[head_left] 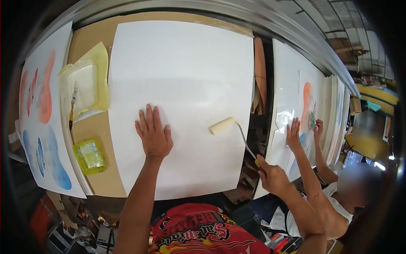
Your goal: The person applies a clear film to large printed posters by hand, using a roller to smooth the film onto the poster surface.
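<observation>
A large white sheet (pixel 182 63) lies in front of me on a brown board. My left hand (pixel 154 134) rests flat on its lower left part, fingers stretched out. At the right edge, my right hand (pixel 272 172) is closed around the handle of a paint roller (pixel 223 126). The roller's cream sleeve is at the right side of the sheet and seems to touch it. Left of the sheet stands a shallow tray (pixel 82 86) lined with yellowish plastic. A paintbrush (pixel 73 108) with a yellow-and-black handle lies across the tray's edge.
A yellow-green container (pixel 89 156) sits on the brown board (pixel 111 175) below the tray. At far left lies a sheet with red and blue prints (pixel 40 122). To the right, a co-worker (pixel 325 199) has both hands at another printed sheet (pixel 287 84). A metal rail (pixel 177 7) runs behind.
</observation>
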Motion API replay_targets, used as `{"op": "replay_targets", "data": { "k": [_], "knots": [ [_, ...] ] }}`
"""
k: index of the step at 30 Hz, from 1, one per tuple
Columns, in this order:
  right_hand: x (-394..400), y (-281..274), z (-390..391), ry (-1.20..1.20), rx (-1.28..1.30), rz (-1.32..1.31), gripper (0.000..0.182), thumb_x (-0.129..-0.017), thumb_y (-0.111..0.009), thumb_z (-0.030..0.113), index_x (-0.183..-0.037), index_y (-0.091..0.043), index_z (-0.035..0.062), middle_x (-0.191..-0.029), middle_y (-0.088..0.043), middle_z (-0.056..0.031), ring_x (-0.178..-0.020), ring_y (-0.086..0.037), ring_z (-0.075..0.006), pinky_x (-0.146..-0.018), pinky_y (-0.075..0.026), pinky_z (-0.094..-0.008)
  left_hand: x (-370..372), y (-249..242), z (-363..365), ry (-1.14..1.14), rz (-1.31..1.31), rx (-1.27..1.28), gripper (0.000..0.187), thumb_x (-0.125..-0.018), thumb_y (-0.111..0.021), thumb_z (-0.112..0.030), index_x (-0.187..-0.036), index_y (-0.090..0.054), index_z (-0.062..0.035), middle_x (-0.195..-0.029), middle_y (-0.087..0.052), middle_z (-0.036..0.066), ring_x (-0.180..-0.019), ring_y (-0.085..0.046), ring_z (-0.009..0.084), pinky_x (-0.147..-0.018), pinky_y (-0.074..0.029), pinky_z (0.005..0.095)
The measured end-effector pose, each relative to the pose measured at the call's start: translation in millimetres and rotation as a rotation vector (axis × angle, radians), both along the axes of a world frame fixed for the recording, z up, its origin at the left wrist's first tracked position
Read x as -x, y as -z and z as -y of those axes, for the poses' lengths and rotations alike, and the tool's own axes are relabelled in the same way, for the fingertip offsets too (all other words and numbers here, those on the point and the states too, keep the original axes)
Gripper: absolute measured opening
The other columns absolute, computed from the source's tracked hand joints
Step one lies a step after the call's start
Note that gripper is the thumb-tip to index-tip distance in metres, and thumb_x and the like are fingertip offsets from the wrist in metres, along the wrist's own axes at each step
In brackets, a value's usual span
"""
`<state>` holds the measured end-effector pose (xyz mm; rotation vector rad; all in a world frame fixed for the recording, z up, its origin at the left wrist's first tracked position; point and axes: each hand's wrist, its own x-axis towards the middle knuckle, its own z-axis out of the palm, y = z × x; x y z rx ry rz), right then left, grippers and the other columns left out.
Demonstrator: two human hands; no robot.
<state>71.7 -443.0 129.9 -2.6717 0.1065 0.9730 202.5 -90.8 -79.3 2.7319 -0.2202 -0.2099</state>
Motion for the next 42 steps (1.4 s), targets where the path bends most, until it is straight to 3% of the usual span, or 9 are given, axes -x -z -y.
{"op": "replay_targets", "data": {
  "k": [8, 11, 21, 24, 27, 29, 34, 37, 42],
  "knots": [
    [-173.8, 80.5, -82.5, 0.079, 0.033, 0.249, 0.06, -0.093, -0.06, 0.01, -0.148, -0.037, 0.0035, -0.074, -0.065, -0.0268, -0.072, -0.066, -0.0487, -0.068, -0.054, -0.0569, 0.9, -1.5, 2.6, -0.02, 0.005, 0.007, 0.069, -0.099, -0.047, -0.026, -0.159, -0.023, -0.0021, -0.168, -0.017, 0.017, -0.154, -0.012, 0.0438, -0.121, -0.008, 0.0624],
    [-175.3, 97.9, -107.7, 0.154, 0.016, 0.281, 0.061, -0.094, -0.059, 0.01, -0.149, -0.034, 0.0032, -0.074, -0.065, -0.0269, -0.071, -0.066, -0.0487, -0.066, -0.053, -0.0572, 0.4, -0.5, -1.2, -0.013, 0.019, 0.012, 0.069, -0.099, -0.047, -0.025, -0.159, -0.022, -0.0018, -0.168, -0.017, 0.017, -0.154, -0.012, 0.0438, -0.121, -0.008, 0.0624],
    [115.7, 36.8, -188.2, 0.327, 0.082, 0.037, 0.064, -0.093, -0.061, 0.011, -0.152, -0.035, 0.0039, -0.084, -0.069, -0.0286, -0.074, -0.068, -0.0482, -0.069, -0.054, -0.0577, 6.4, 7.2, -10.1, 0.047, 0.133, 0.114, 0.069, -0.098, -0.05, -0.022, -0.159, -0.022, -0.0019, -0.166, -0.018, 0.021, -0.153, -0.012, 0.0461, -0.12, -0.009, 0.0642],
    [83.3, 38.6, -200.6, 0.434, 0.062, 0.139, 0.064, -0.093, -0.063, 0.01, -0.151, -0.038, 0.001, -0.092, -0.071, -0.0278, -0.081, -0.07, -0.0467, -0.076, -0.056, -0.0518, 7.0, 7.5, -12.7, 0.054, 0.134, 0.166, 0.071, -0.097, -0.054, -0.024, -0.158, -0.025, -0.0034, -0.167, -0.017, 0.021, -0.153, -0.012, 0.0456, -0.12, -0.008, 0.0638],
    [58.0, 40.3, -207.8, 0.673, -0.25, 0.372, 0.06, -0.094, -0.063, 0.007, -0.149, -0.041, -0.002, -0.111, -0.069, -0.0296, -0.103, -0.069, -0.0429, -0.089, -0.054, -0.0391, 5.8, 14.9, -20.5, 0.079, 0.092, 0.207, 0.073, -0.096, -0.058, -0.029, -0.158, -0.026, -0.0035, -0.168, -0.012, 0.02, -0.154, -0.009, 0.0446, -0.121, -0.005, 0.0637],
    [50.6, 36.9, -211.4, 0.611, -0.244, 0.4, 0.054, -0.095, -0.059, 0.004, -0.146, -0.044, -0.0031, -0.112, -0.069, -0.0301, -0.101, -0.069, -0.0428, -0.088, -0.054, -0.0402, 13.4, -5.4, -35.8, 0.137, 0.091, 0.147, 0.076, -0.097, -0.058, -0.032, -0.159, -0.024, -0.0039, -0.169, -0.011, 0.02, -0.154, -0.008, 0.0442, -0.121, -0.005, 0.0641],
    [41.6, 71.8, -212.6, 0.438, -0.016, 0.345, 0.056, -0.094, -0.057, 0.001, -0.148, -0.041, -0.0002, -0.094, -0.067, -0.03, -0.085, -0.066, -0.0462, -0.077, -0.052, -0.0515, 49.3, -11.5, -71.0, 0.421, 0.093, -0.004, 0.077, -0.099, -0.054, -0.038, -0.161, -0.021, -0.0079, -0.17, -0.009, 0.018, -0.155, -0.008, 0.0424, -0.121, -0.007, 0.0649],
    [112.5, 78.1, -219.0, 0.35, -0.015, 0.403, 0.063, -0.092, -0.059, 0.002, -0.151, -0.039, 0.0023, -0.084, -0.064, -0.0273, -0.076, -0.063, -0.047, -0.07, -0.049, -0.0556, 51.9, 7.5, -78.4, 0.451, 0.105, -0.068, 0.075, -0.101, -0.05, -0.042, -0.162, -0.021, -0.0107, -0.17, -0.01, 0.016, -0.155, -0.009, 0.0412, -0.121, -0.009, 0.0648],
    [281.2, 47.8, -261.3, 0.424, -0.021, 0.246, 0.072, -0.087, -0.061, -0.002, -0.155, -0.039, 0.0071, -0.084, -0.063, -0.0262, -0.073, -0.064, -0.0476, -0.065, -0.053, -0.0522, 53.3, 4.7, -76.9, 0.453, 0.126, -0.088, 0.073, -0.102, -0.048, -0.044, -0.163, -0.021, -0.013, -0.17, -0.011, 0.014, -0.155, -0.012, 0.041, -0.121, -0.011, 0.0643]
  ]
}}
